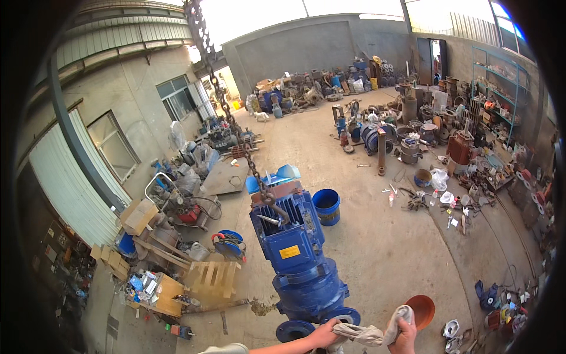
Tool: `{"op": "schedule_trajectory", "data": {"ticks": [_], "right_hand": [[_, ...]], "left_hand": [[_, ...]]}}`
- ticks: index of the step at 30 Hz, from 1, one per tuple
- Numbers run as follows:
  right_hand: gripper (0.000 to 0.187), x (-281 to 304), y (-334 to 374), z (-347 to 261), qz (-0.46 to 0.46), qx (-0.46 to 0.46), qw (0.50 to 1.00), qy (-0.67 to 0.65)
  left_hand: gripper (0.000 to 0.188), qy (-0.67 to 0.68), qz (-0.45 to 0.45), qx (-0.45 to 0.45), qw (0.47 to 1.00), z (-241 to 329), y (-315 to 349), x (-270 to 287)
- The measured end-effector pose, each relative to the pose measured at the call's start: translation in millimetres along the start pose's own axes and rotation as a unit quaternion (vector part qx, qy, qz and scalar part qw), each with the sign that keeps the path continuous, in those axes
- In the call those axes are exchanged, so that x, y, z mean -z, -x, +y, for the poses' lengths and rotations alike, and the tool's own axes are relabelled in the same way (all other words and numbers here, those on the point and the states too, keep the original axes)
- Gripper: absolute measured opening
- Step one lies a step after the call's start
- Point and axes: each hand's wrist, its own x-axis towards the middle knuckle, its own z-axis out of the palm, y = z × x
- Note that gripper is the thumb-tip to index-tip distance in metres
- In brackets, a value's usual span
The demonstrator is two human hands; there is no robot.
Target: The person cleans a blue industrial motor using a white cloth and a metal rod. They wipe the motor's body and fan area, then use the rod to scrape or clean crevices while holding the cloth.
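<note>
A large blue motor-and-pump unit (306,283) stands upright before me, with a yellow label on its box. A chain (252,165) comes down from above to a hook (274,203) at its top. Round flanges (295,330) stick out at its lower end. Beside these flanges, my left hand (325,334) is closed on one end of a twisted whitish rag (367,335). My right hand (404,337) grips the bunched other end. Just beyond the right hand sits an orange basin (422,311), partly covered by hand and rag.
A blue bucket (327,212) stands behind the unit. To the left are a wooden pallet (215,277), a cluttered small table (168,295) and a cart (191,212). Motor parts and scrap (410,141) cover the right side. More parts (318,85) line the far wall.
</note>
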Motion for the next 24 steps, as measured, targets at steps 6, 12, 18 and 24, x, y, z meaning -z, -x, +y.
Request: {"op": "schedule_trajectory", "data": {"ticks": [6, 12, 18, 24], "right_hand": [[0.033, 15.2, -22.8, -41.2, -0.113, 0.014, 0.993, -0.026], [0.052, 22.4, -59.9, -51.0, -0.245, -0.017, 0.968, -0.051], [0.045, 24.6, -102.8, -76.5, -0.223, -0.070, 0.966, -0.113], [0.050, 23.5, -140.3, -129.9, -0.108, -0.100, 0.983, -0.112]], "left_hand": [[0.031, 0.006, 0.146, -0.036, 0.989, 45.1, -8.7, -57.6], [0.050, 0.190, 0.186, -0.091, 0.960, 81.8, -25.8, -78.7], [0.071, 0.235, 0.132, -0.080, 0.960, 93.4, -50.3, -83.7], [0.078, 0.164, -0.031, -0.099, 0.981, 109.4, -110.2, -73.2]]}}
